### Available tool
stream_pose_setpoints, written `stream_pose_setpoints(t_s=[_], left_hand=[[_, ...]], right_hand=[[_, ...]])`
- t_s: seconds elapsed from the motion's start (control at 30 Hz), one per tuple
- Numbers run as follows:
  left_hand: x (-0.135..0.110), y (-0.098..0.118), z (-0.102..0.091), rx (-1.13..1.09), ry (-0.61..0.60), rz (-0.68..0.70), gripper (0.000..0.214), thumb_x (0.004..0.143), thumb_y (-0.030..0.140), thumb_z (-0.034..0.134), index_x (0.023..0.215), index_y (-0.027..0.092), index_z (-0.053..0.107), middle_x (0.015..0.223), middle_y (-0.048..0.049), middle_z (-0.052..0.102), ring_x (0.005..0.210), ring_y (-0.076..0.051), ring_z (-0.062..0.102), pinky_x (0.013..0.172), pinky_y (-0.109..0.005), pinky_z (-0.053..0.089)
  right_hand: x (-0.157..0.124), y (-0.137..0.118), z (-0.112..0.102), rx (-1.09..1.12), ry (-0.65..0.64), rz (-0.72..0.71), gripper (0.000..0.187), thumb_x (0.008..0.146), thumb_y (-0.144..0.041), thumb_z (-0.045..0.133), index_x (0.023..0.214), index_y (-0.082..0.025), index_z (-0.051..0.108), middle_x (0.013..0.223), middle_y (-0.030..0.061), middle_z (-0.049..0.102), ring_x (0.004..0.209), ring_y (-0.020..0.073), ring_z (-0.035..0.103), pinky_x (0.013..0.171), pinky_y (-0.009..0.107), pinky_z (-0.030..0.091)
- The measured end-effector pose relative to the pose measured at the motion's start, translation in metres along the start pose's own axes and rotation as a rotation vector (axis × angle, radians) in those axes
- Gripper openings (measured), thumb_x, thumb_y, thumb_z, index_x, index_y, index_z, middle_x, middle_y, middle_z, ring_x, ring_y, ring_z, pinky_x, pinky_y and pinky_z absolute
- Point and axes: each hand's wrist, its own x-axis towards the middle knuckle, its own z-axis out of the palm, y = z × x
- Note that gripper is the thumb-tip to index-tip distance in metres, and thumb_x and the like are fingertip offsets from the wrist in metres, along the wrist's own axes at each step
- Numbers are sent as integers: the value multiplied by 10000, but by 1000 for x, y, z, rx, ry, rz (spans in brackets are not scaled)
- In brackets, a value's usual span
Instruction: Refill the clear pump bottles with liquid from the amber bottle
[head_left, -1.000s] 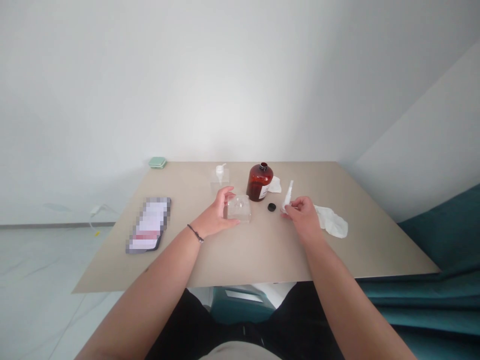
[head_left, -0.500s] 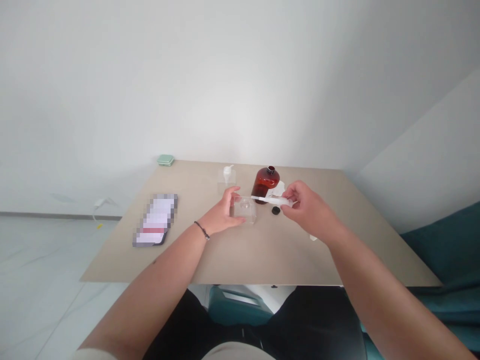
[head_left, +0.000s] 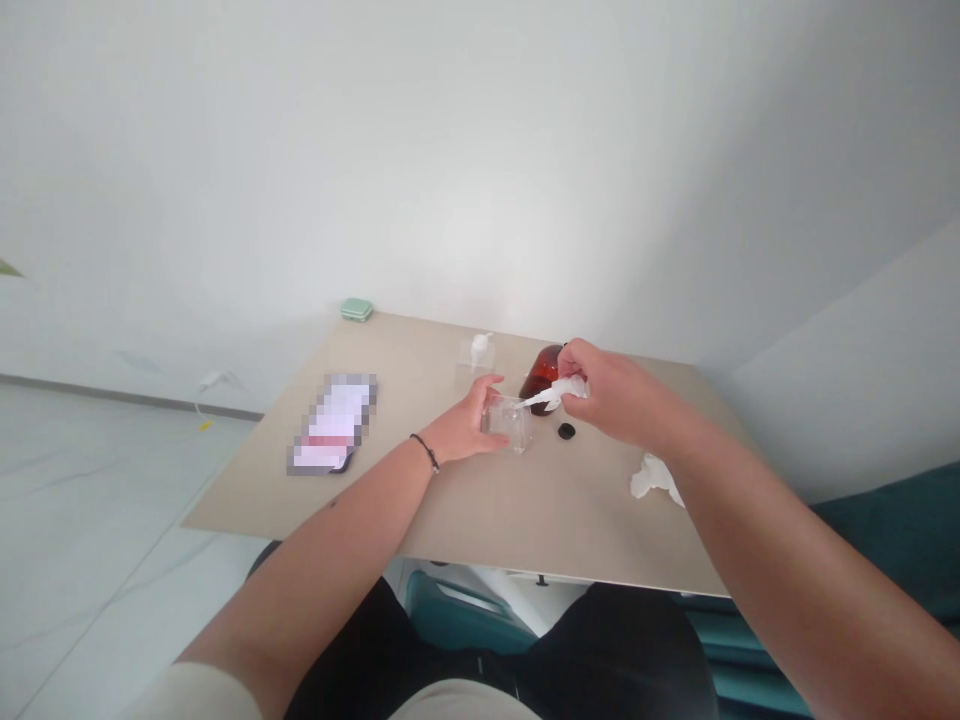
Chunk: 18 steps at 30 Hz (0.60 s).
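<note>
Two full hands: my left hand [head_left: 466, 428] clasps a clear, squarish plastic bottle [head_left: 513, 432]; my right hand [head_left: 600, 388] pinches a slim white plastic pump [head_left: 551, 392], tip at the bottle's top.

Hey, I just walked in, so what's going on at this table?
The person's left hand has a clear, square-sided bottle in its grip. The right hand holds a slim white plastic pump top, its tip at the bottle's top; whether it's inside is too small to tell. A rounded amber bottle stands behind, and a round black cap lies nearby.
</note>
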Motion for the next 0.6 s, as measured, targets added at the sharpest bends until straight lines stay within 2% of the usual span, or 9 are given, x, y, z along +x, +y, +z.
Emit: stream_pose_setpoints(t_s=[0.23,0.37,0.5,0.6], left_hand=[[2,3,1,1,7,2,1005,655,281,856,1486,248,293,1244,-110,558,1283,-322,559,1164,-544,374],[2,6,1,16,-8,-9,1009,667,298,847,1492,238,270,1267,-121,547,1252,-316,572,1141,-533,395],[3,5,0,20,-16,17,974,672,289,840,1467,226,280,1355,-161,524,1302,-335,537,1129,-541,402],[3,3,0,-3,-23,57,925,686,278,830,1449,234,309,1441,-166,489,1363,-339,497,1153,-538,385]], right_hand=[[12,-20,1,-116,-65,-70,287,778,-89,572,1017,-249,569,939,21,701,735,177,583,627,263,350],[20,-34,6,-215,-127,-140,309,806,-84,588,1082,-225,583,996,69,699,850,213,610,648,270,362],[27,-44,17,-291,-220,-212,341,815,-35,559,1115,-193,599,1023,109,704,980,250,623,668,277,365],[31,-42,30,-320,-242,-245,343,820,-26,558,1118,-189,606,1033,111,708,1000,257,629,683,283,368]])
